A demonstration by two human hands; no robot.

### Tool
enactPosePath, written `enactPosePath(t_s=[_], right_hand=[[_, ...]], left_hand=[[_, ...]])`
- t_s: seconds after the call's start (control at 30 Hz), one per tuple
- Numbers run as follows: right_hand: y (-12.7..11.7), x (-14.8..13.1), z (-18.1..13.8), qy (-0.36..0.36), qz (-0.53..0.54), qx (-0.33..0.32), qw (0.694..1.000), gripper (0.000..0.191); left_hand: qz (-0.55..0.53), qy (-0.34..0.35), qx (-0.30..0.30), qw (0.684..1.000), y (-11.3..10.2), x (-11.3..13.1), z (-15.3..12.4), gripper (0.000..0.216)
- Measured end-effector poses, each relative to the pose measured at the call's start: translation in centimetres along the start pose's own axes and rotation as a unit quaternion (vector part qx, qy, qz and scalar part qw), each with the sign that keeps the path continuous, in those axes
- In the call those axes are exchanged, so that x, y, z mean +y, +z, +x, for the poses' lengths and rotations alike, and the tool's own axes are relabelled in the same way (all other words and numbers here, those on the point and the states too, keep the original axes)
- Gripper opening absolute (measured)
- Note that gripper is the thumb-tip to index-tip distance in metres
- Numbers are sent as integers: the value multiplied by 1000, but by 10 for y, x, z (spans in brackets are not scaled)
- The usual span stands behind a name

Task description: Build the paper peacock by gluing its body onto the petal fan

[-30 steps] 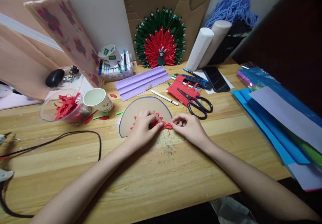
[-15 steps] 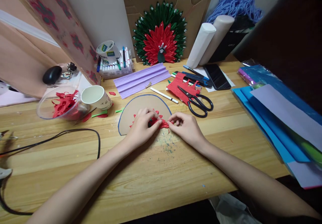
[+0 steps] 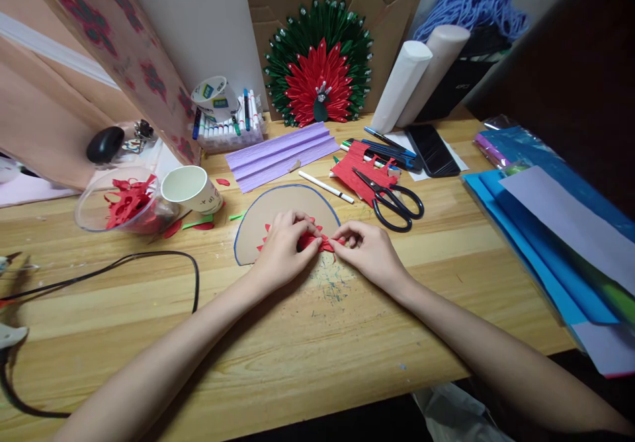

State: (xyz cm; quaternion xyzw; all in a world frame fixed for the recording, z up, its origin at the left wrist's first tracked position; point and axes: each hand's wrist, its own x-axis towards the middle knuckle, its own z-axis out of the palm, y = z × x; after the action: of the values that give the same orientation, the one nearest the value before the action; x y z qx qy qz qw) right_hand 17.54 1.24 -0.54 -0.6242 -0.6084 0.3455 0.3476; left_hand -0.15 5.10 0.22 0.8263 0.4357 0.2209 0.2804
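A half-round cardboard piece [image 3: 285,198] with a blue edge lies on the table. Pointed red paper petals [image 3: 266,230] are on its lower part. My left hand [image 3: 286,247] rests over the cardboard, its thumb and index finger closed on red paper [image 3: 325,245] at the lower edge. From the right, my right hand [image 3: 367,249] pinches the end of that same red paper, fingers curled and fingertips close to my left thumb. What lies beneath my left palm is hidden.
Black-handled scissors [image 3: 391,200] lie on a cut red paper sheet [image 3: 360,172]. Nearby are a white pen [image 3: 326,187], purple crepe paper [image 3: 280,157], a paper cup [image 3: 191,189] and a plastic bowl [image 3: 89,214] of red scraps. A black cable [image 3: 149,255] loops at left.
The whole view has shifted slightly. Both hands stay at nearly the same place on the red paper, with only small finger movement.
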Motion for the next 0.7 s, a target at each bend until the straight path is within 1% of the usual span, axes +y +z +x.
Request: enactPosePath(t_s=[0.3,0.53,0.7], right_hand=[[1,0,0,-8,-1,-9,1000,4],[0,-1,-1,-17,-9,-7,1000,4],[1,-1,0,-46,-38,-6,998,3]], left_hand=[[9,2,11,1000,1,1,0,10],[0,-5,7,1000,0,1,1,11],[-6,-9,-1,1000,0,0,1,12]])
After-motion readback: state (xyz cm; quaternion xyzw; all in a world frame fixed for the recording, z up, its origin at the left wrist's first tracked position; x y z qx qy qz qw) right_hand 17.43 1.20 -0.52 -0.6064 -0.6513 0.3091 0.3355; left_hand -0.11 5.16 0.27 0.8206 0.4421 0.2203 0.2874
